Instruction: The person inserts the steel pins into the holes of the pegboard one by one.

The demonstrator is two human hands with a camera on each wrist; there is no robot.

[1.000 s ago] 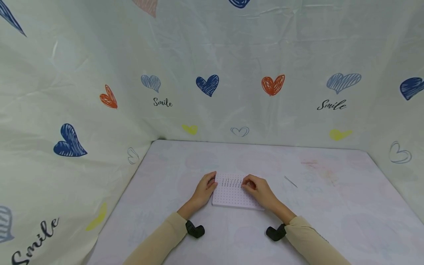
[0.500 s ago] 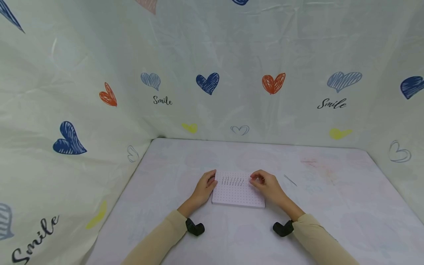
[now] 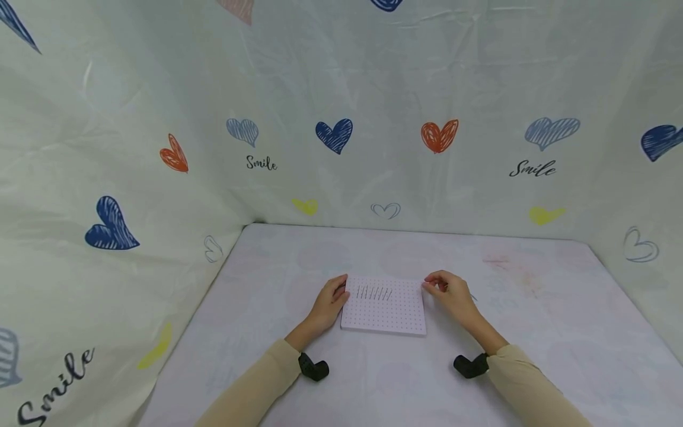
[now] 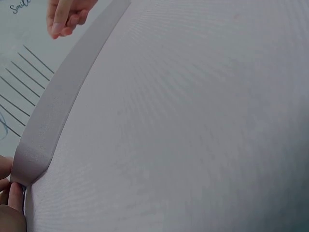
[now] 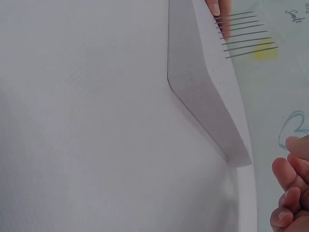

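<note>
A white perforated board (image 3: 384, 317) lies on the table. Several thin metal pins (image 3: 374, 293) stand upright in a row in its upper left part; both wrist views show them from the side. My left hand (image 3: 326, 302) holds the board by its left edge, thumb and fingers at the corner in the left wrist view. My right hand (image 3: 453, 296) is just off the board's far right corner. Its fingers (image 5: 285, 171) are loosely bent, and nothing shows between them in the right wrist view. Beside that hand, one end of a loose pin (image 3: 473, 297) shows; the hand covers the rest.
The white table (image 3: 299, 379) reaches back to a curtain (image 3: 395, 77) printed with hearts and "Smile". A curtain also hangs along the left side. A faint reddish stain (image 3: 496, 260) marks the table at the back right.
My right hand has moved right, from the end of the pin row past the board's right edge, and now partly covers the loose pin. The left hand and board stay in place.
</note>
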